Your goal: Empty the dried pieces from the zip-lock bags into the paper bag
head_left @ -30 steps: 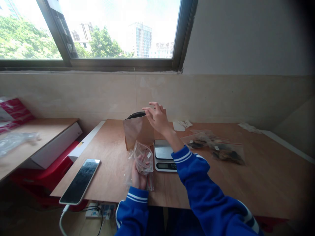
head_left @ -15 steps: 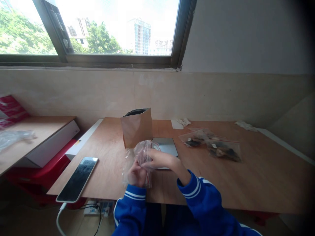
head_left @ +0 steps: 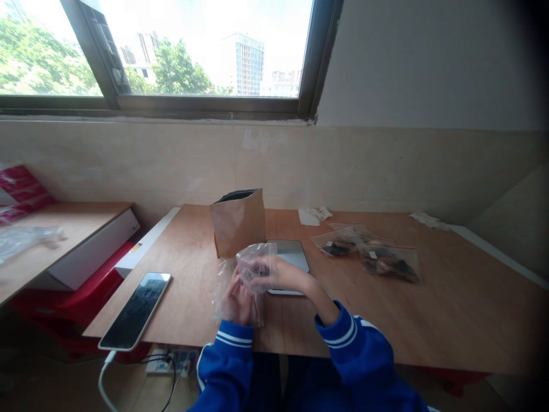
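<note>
A clear zip-lock plastic bag (head_left: 245, 264) hangs over the fingers of my right hand (head_left: 281, 273), which reaches into it from the right. Through the film those fingers look bent and apart, with nothing plain between them. My left hand (head_left: 237, 302) holds the bag from below on the left, its fingertips partly hidden behind the film. Under the left hand, more clear plastic bags (head_left: 258, 312) with a red zip line lie on the table. A flat silver-topped device (head_left: 295, 254) sits partly behind my right hand.
Behind my hands stands an open brown paper bag (head_left: 239, 226). Filled zip-lock bags (head_left: 391, 264) with dark contents lie to the right. A phone (head_left: 136, 312) on a white cable rests at the left edge. Crumpled tissue (head_left: 317, 214) lies near the wall.
The bag has spread wider around my right fingers and its film looks smoother. My right hand has shifted slightly right; the left hand's fingers have loosened a little.
</note>
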Motion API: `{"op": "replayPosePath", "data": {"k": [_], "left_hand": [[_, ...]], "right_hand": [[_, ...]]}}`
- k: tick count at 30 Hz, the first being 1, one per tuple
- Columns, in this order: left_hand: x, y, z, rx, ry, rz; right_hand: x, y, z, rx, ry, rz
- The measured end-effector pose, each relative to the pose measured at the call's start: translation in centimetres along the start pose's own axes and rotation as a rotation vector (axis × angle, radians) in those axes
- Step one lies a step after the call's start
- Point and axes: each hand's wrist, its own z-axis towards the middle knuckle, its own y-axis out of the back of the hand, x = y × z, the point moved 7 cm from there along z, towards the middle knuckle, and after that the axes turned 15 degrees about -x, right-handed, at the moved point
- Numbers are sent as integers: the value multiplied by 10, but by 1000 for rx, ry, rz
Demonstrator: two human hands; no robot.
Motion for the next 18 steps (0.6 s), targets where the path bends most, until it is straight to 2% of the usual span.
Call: {"op": "replayPosePath", "data": {"k": [5, 8, 10, 13, 15, 18], "left_hand": [[9, -6, -3, 45, -34, 117], [11, 2, 1, -1, -52, 169], [9, 7, 6, -52, -48, 122], [3, 11, 12, -107, -58, 14], [0, 11, 14, -115, -65, -17], [2, 11, 15, -100, -26, -41]], "right_hand": [[-10, 7, 5, -90, -61, 18], [-11, 9, 8, -98, -46, -5], [-12, 10, 8, -88, -76, 39], [-11, 15, 10, -80, -128, 238], [-2, 30, 18, -180, -93, 353], [16, 67, 39, -448, 32, 379]]}}
